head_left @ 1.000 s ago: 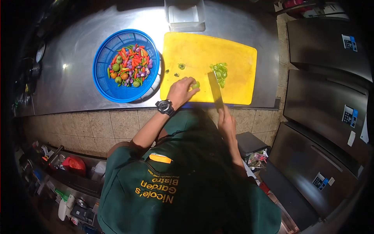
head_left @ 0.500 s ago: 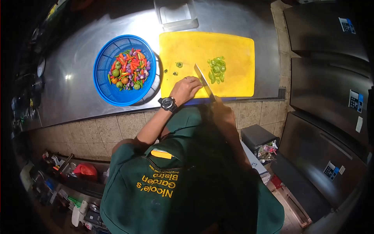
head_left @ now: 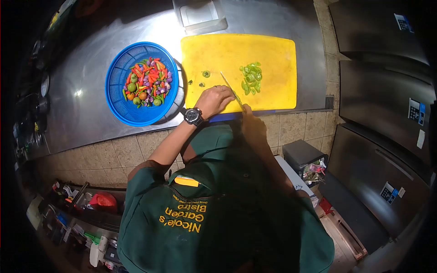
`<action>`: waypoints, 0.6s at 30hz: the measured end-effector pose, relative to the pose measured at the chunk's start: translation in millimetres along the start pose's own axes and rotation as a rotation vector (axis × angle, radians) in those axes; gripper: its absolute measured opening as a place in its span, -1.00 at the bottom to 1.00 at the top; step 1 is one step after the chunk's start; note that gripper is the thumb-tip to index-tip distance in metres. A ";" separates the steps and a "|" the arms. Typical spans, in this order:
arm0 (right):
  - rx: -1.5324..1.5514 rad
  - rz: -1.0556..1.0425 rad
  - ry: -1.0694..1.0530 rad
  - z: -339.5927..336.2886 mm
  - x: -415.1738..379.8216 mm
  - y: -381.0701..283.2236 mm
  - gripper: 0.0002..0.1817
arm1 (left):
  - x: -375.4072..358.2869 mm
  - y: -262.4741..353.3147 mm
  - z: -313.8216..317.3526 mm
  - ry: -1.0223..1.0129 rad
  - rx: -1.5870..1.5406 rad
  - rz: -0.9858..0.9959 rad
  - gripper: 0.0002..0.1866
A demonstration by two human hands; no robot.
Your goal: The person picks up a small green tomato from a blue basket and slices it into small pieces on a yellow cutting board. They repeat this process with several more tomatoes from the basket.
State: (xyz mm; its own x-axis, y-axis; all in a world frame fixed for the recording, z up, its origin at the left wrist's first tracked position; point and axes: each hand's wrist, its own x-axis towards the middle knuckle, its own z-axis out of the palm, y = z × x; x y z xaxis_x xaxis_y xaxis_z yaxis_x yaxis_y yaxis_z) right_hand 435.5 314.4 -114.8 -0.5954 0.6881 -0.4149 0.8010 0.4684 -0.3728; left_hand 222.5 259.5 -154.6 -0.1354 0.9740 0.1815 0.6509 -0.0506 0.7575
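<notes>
My right hand (head_left: 254,126) is wrapped round the handle of a knife (head_left: 231,86), whose blade slants up and to the left over the yellow cutting board (head_left: 277,59). Beside the blade, my left hand (head_left: 215,100) presses down on the board with bent fingers; what lies beneath them is mostly hidden, with a bit of green at the blade. Sliced green pieces (head_left: 251,77) lie in a pile right of the knife. Small green scraps (head_left: 206,73) sit on the board's left part.
A blue basket (head_left: 111,86) of red and green chillies, purple pieces and round green fruits stands left of the board on the steel counter (head_left: 82,109). A clear plastic container (head_left: 200,25) is behind the board. Dark steel cabinets (head_left: 387,95) stand at the right.
The knife blade has tilted and shifted slightly left, and my right hand has moved a little left with it. A few sliced pieces now lie nearer the blade. The view has shifted slightly.
</notes>
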 end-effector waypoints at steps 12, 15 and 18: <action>-0.026 -0.036 0.107 5.0 21.5 -16.5 -0.66 | 0.0 -7.2 0.2 -0.043 -0.015 -0.005 -0.86; -0.057 -0.167 0.364 6.6 35.7 -17.4 -0.68 | -2.1 -10.9 3.1 -0.004 -0.007 0.043 -0.89; -0.039 -0.209 0.408 2.4 36.1 -16.3 -0.68 | -4.4 -12.9 2.9 0.042 -0.002 0.073 -0.90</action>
State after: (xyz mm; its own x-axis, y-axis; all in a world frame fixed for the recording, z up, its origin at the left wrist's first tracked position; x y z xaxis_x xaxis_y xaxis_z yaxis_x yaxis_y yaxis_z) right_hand 400.7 330.2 -125.7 -0.6776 0.7348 0.0300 0.6724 0.6355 -0.3794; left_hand 216.9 256.5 -166.9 -0.1192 0.9575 0.2628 0.6587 -0.1218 0.7425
